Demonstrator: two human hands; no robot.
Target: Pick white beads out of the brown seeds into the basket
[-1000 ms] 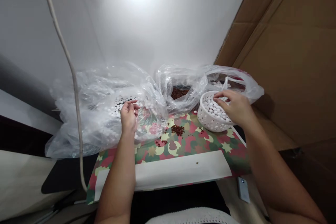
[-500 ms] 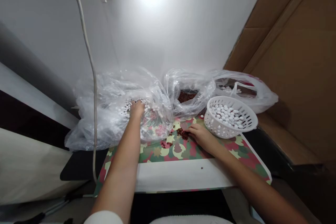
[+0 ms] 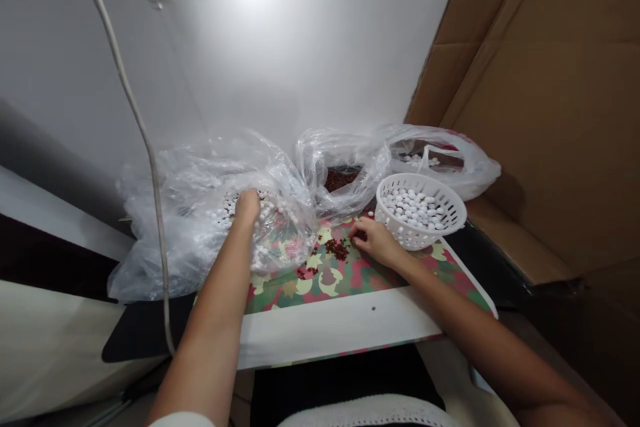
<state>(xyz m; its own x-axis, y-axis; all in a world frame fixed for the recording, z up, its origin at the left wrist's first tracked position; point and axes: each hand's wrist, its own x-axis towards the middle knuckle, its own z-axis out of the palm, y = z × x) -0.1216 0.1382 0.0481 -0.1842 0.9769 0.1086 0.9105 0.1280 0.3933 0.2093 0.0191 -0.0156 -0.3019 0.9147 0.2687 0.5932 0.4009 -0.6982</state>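
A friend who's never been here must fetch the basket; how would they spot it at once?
Find the patterned table in front of the pale wall. Toward its right edge, beside the right hand, is a white basket holding small white pieces. Its stiff, round, slotted side sets it apart from the limp plastic bags.

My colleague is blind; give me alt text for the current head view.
The left hand is among white pellets in a clear bag; the right hand is by brown bits on a patterned table, beside a white basket of similar pellets.
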